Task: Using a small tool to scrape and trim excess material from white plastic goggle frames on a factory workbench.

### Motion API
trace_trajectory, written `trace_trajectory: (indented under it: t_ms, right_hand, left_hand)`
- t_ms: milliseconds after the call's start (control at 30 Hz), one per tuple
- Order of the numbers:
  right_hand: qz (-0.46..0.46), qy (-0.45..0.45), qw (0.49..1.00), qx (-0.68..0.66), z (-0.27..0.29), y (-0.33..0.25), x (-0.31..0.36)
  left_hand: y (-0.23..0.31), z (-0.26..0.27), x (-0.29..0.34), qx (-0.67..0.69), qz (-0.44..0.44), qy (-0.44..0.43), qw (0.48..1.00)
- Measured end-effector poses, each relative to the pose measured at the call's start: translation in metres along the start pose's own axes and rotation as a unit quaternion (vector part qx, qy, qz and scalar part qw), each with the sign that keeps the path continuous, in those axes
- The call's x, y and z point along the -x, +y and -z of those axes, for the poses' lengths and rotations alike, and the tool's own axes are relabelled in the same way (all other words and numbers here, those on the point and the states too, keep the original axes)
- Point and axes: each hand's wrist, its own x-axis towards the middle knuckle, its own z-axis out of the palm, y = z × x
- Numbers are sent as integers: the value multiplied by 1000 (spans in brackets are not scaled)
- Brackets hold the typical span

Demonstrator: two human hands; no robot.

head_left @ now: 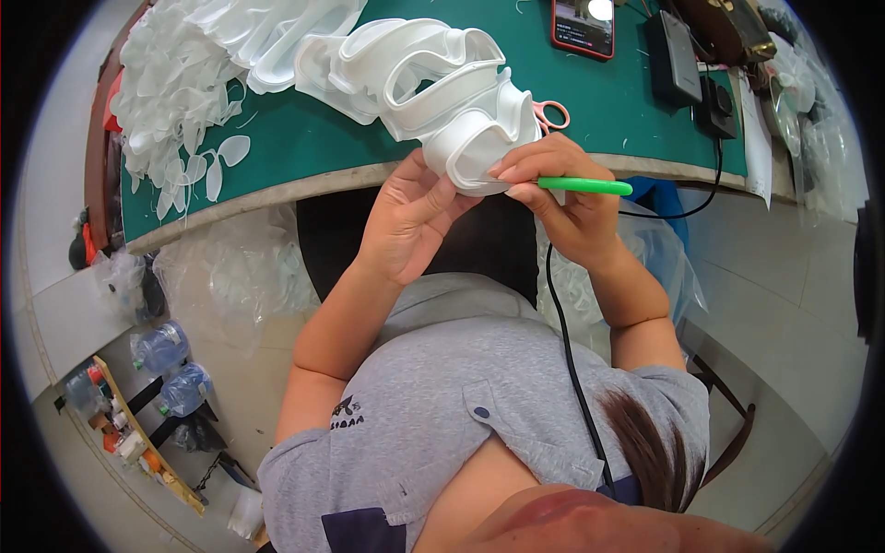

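Note:
My left hand (pixel 406 221) is closed on the near end of a white moulded plastic piece (pixel 475 138) with curved, goggle-like openings. The rest of the piece stretches away over the table to the far left. In my right hand (pixel 581 217) is a slim tool with a green handle (pixel 590 185) and a thin metal tip. That tip meets the lower rim of the piece, near my left fingers; its exact shape is too small to tell. Just beyond my right hand, the pink handles of a pair of scissors (pixel 553 115) show, partly hidden by the piece.
The table has a green top (pixel 304 138). White plastic offcuts (pixel 171 83) are heaped at its left, beside more moulded pieces (pixel 277 37). A phone (pixel 584 26), a dark box (pixel 673 60) and a black adapter (pixel 716 109) with a cable lie at the right. Clear bags (pixel 230 272) hang below the edge.

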Motion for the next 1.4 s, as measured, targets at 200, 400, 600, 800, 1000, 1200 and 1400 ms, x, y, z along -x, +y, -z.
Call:
trace_trajectory:
  t_ms: [200,400,600,800,1000,1200,1400]
  right_hand:
    - [34,-10,998,48,0,-4,-2]
    - [164,-56,955,241,-5,-5,-6]
    - [259,56,935,236,0,17,-9]
    - [245,270,910,196,39,63,-33]
    - [-47,343,906,242,88,64,-33]
    - [-124,152,978,-73,63,33,-29]
    - [-91,18,973,213,17,19,-27]
  left_hand:
    - [0,-3,-1,-7,-30,-4,1000]
    - [-2,1,-2,-30,-57,-11,998]
    - [-3,-1,-2,-25,-95,-18,995]
    - [1,20,2,54,-117,-26,991]
    - [14,29,-1,127,-121,-53,983]
    - [12,24,-11,207,-74,-194,956]
    - [10,2,-18,175,-19,-175,969]
